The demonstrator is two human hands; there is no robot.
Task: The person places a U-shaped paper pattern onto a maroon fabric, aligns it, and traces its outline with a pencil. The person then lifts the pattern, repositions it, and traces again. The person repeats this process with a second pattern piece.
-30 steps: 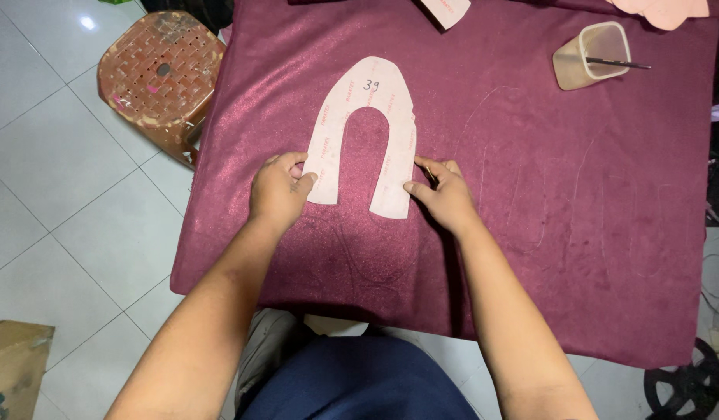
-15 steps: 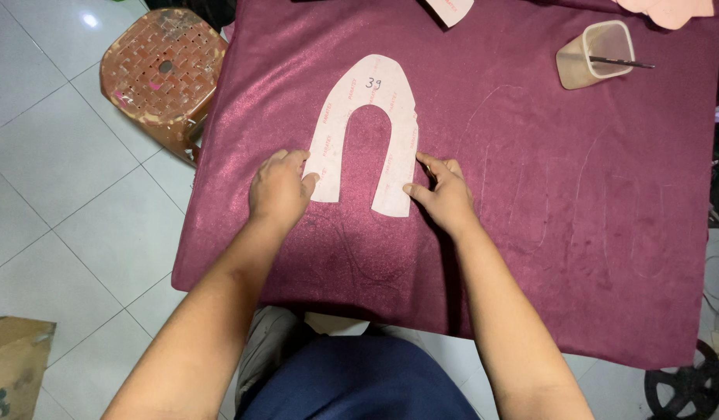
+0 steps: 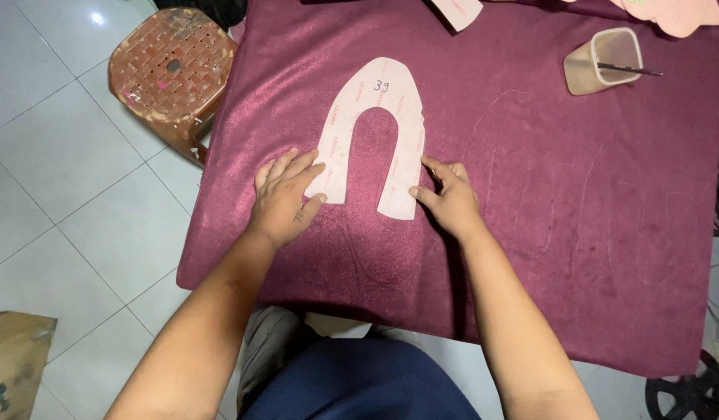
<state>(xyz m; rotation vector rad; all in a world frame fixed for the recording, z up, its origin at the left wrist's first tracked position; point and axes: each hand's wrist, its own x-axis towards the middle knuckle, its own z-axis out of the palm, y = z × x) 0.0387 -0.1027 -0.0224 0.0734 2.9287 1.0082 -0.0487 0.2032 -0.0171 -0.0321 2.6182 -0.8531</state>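
Both hands lie flat on the pale horseshoe-shaped paper pattern [image 3: 375, 132]: left hand [image 3: 284, 198] fingers together on its left leg, right hand [image 3: 450, 201] fingers spread at its right leg.

U-shaped pattern piece [image 3: 375, 132] lies flat on the cloth [image 3: 531, 257] covering the table, open end toward the person. Left hand [image 3: 284, 198] on its left leg end, right hand [image 3: 451, 198] at its right leg end. Cup [image 3: 601, 61] far right, pen in it. Stool [image 3: 171, 71] on the floor, left of table.
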